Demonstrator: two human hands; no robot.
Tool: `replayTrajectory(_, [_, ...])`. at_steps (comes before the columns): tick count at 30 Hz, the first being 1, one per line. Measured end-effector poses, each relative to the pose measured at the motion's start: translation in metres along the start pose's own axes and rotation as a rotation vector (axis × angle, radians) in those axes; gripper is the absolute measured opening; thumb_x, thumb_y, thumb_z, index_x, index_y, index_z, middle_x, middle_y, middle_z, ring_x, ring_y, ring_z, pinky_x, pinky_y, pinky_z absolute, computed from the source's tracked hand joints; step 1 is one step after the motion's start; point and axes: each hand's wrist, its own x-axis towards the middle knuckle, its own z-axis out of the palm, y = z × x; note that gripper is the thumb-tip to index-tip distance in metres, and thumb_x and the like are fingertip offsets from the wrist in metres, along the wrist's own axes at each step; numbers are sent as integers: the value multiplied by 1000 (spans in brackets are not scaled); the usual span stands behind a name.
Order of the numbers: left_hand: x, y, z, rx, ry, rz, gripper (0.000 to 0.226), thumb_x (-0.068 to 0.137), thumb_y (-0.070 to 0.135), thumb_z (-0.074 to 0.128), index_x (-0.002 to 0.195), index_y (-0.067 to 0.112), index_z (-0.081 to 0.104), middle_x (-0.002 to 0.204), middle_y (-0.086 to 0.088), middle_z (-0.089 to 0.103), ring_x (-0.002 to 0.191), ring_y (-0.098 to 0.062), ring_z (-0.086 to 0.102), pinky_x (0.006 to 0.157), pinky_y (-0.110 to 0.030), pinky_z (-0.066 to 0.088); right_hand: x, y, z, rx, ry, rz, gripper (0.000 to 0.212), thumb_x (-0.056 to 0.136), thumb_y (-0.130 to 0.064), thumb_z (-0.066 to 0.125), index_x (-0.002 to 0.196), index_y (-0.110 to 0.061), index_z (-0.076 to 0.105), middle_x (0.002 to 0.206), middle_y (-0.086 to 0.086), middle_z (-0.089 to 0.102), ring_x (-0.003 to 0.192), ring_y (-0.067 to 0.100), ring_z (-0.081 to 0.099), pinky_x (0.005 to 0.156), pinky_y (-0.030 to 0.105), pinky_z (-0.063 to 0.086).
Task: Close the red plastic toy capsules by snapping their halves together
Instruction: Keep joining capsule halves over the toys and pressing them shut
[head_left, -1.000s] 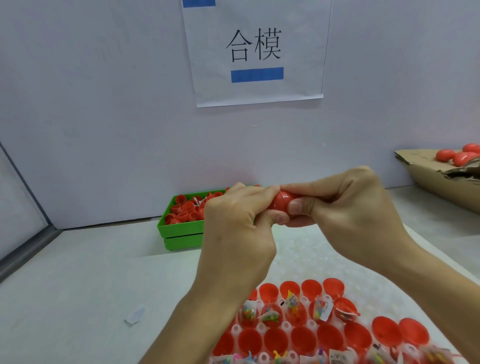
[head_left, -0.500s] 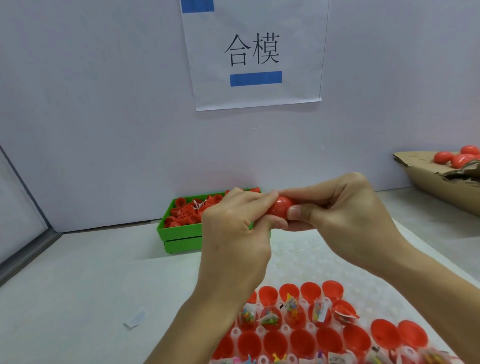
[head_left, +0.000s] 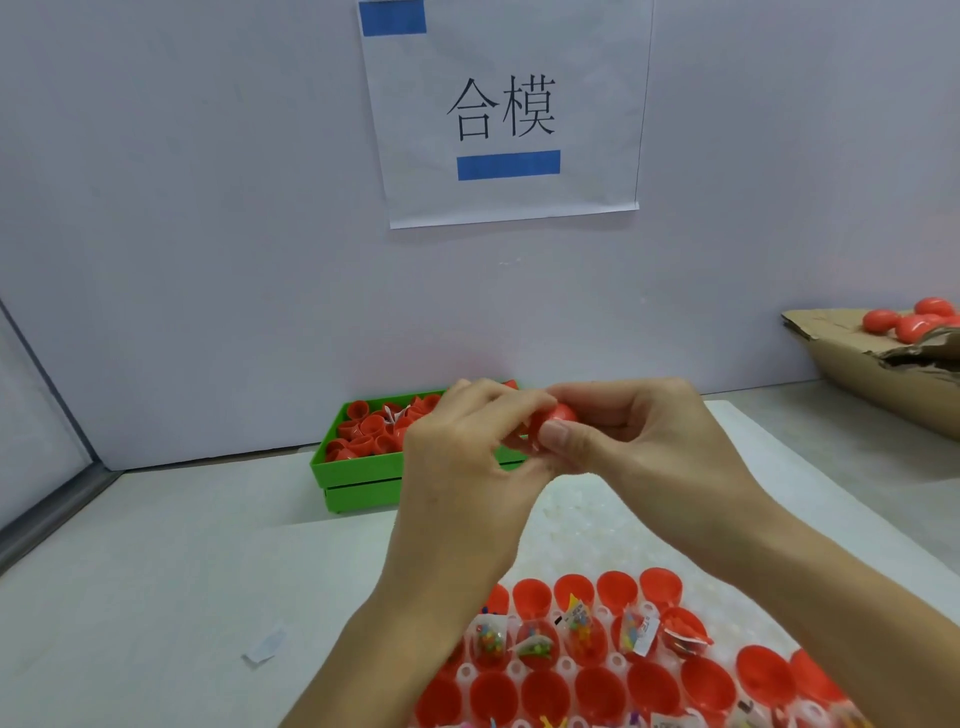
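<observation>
The red capsule (head_left: 558, 415) lies crosswise between both hands, the left hand (head_left: 467, 457) and right hand (head_left: 639, 441) each pinching one end, fingertips opposed along its axis.

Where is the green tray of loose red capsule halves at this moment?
In the head view the green tray sits at centre-left against the back wall, below the paper sign, partly hidden behind the left hand.

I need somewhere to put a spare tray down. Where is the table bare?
Bare table lies left of the hands, between the green bin and a paper scrap. The tray of red cups crowds the near right. The cardboard box fills the far right.
</observation>
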Motion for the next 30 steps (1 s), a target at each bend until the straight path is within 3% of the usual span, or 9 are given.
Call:
replayTrajectory(2, [1, -3, -2, -190, -21, -164, 34, 68, 34, 86, 99, 29, 76, 94, 15, 66, 88, -8, 65, 76, -18, 52, 1, 3, -1, 82, 7, 29, 16, 91, -7, 65, 102, -12, 76, 94, 6, 78, 94, 21, 74, 91, 37, 58])
replayTrajectory(4, [2, -7, -2, -459, -79, -399, 51, 58, 49, 85, 105, 37, 72, 109, 13, 65, 101, -5, 65, 80, -15, 53, 2, 7, -1, 181, 4, 41, 22, 85, -19, 65, 104, -13, 75, 98, 10, 77, 99, 25, 73, 93, 40, 57])
replayTrajectory(7, [0, -10, 4, -860, -212, -588, 76, 55, 56, 88, 121, 25, 66, 116, -3, 71, 109, -14, 68, 83, -25, 57, 1, 9, 2, 343, -59, 48, 34, 80, -26, 65, 109, -10, 74, 104, 15, 75, 103, 29, 72, 90, 36, 57])
replayTrajectory(9, [-1, -8, 6, -1037, -232, -609, 73, 57, 53, 88, 117, 14, 69, 109, -12, 73, 107, -28, 69, 88, -36, 58, 1, 7, 3, 402, -113, 18, 29, 82, -28, 66, 105, -14, 76, 103, 14, 76, 101, 27, 72, 85, 31, 57])
replayTrajectory(14, [0, -2, 6, -1009, -212, -574, 41, 68, 43, 83, 102, 21, 77, 101, -11, 75, 101, -26, 72, 85, -31, 58, 2, 7, 6, 419, -78, -26, 28, 81, -33, 64, 100, -19, 78, 100, 12, 76, 99, 26, 73, 84, 26, 56])
replayTrajectory(23, [1, 5, 4, -933, -130, -526, 26, 71, 21, 74, 97, 20, 78, 95, -8, 76, 97, -29, 72, 90, -47, 56, -1, 4, 8, 390, -44, -77, 24, 83, -17, 62, 102, -17, 78, 100, 12, 76, 98, 27, 73, 83, 26, 57])
replayTrajectory(30, [1, 5, 3, -958, -118, -515, 27, 69, 20, 77, 97, 19, 78, 95, -9, 76, 97, -31, 72, 92, -50, 55, 0, 4, 5, 408, -62, -94, 33, 73, -30, 70, 103, -18, 78, 101, 12, 76, 98, 28, 73, 84, 28, 57])
